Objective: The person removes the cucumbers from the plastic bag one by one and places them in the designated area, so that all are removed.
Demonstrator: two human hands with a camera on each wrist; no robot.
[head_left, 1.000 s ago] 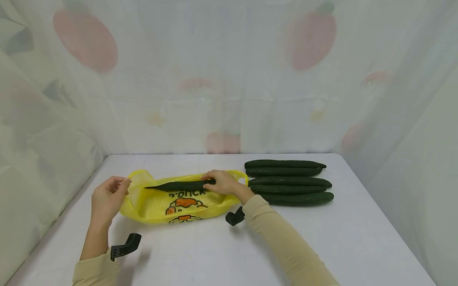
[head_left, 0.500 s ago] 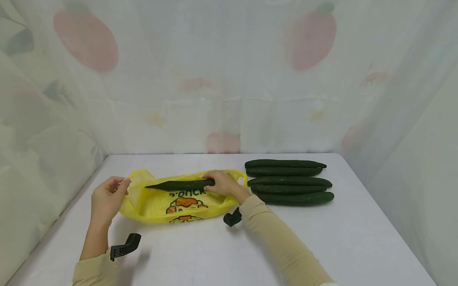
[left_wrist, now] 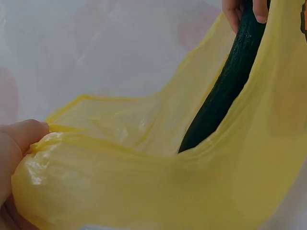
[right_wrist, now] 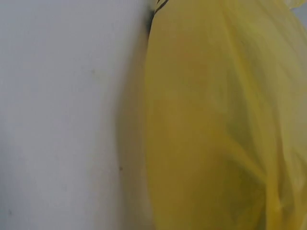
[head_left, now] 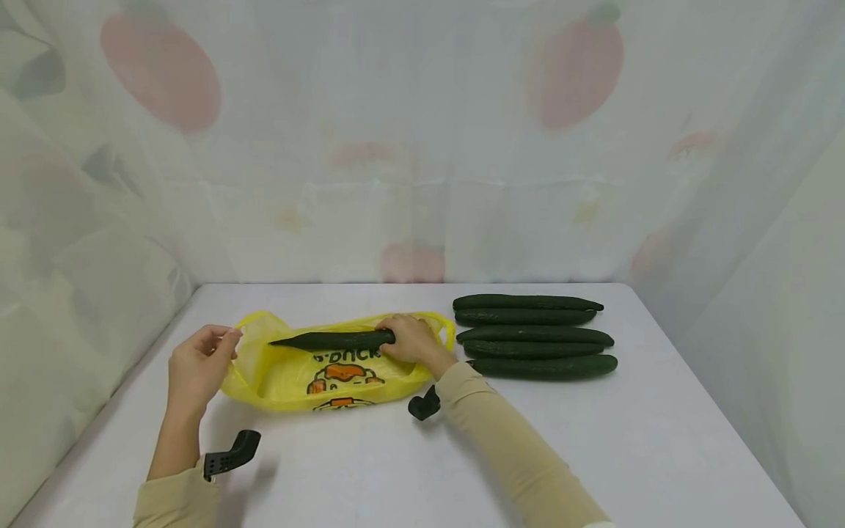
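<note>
Nearest the camera, two beige sleeves, each with a black wrist-mounted camera bracket [head_left: 227, 456]. Left hand [head_left: 196, 367] at the left end of a yellow plastic bag [head_left: 290, 381], fingers curled round a bunched handle; the left wrist view shows the thumb pressed on the gathered yellow film, holding the mouth open. The bag lies on a white table [head_left: 396, 469], printed side up: an orange duck cartoon with dark lettering above it. Right hand [head_left: 412, 339] at the right end of the bag, fingers wrapped round the butt of a dark green cucumber [head_left: 330, 341]. The cucumber lies roughly level across the bag's opening, pointed tip toward the left hand; in the left wrist view its lower part sits between the two yellow walls of the bag. Right wrist view gives only yellow film against the tabletop. Just right of the bag, five more cucumbers [head_left: 535, 334] in a row, side by side, touching. Behind the table, a pale curtain [head_left: 422, 147] with faded pink fruit shapes.
</note>
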